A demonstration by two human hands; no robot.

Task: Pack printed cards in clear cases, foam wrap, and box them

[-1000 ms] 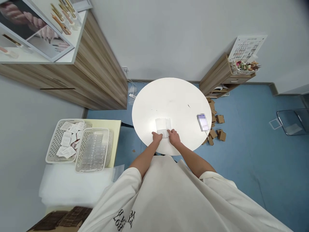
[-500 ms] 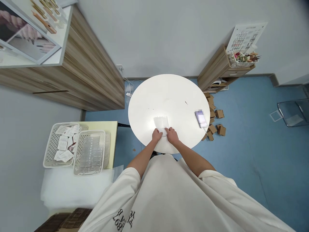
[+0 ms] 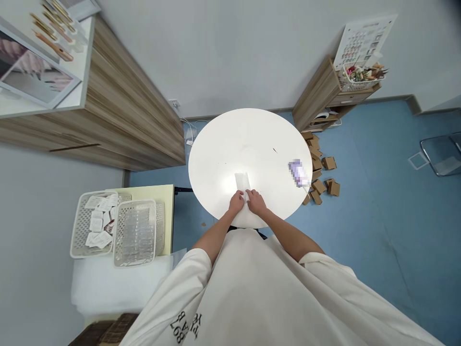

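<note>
A small white, slightly see-through wrapping sheet (image 3: 242, 181) lies near the front edge of the round white table (image 3: 248, 132), folded into a narrow strip. My left hand (image 3: 236, 202) has its fingers closed on the left side of the strip's near end. Against the right side, my right hand (image 3: 255, 201) is closed with thumb and fingers on the same sheet. The two hands almost meet at the near end. Whether anything lies inside the folds cannot be made out.
A blurred purple phone-like object (image 3: 298, 173) with a white cable lies at the table's right. Baskets of cards (image 3: 76, 235) and clear plastic pieces (image 3: 137, 235) stand left, beside white sheets (image 3: 115, 283). Brown boxes (image 3: 329, 163) lie on the floor right. A wooden cabinet (image 3: 137, 96) stands left.
The white sheet is narrower now, with its left part folded over to the right. My left hand has shifted slightly right, closer to my right hand. The view has tilted slightly.
</note>
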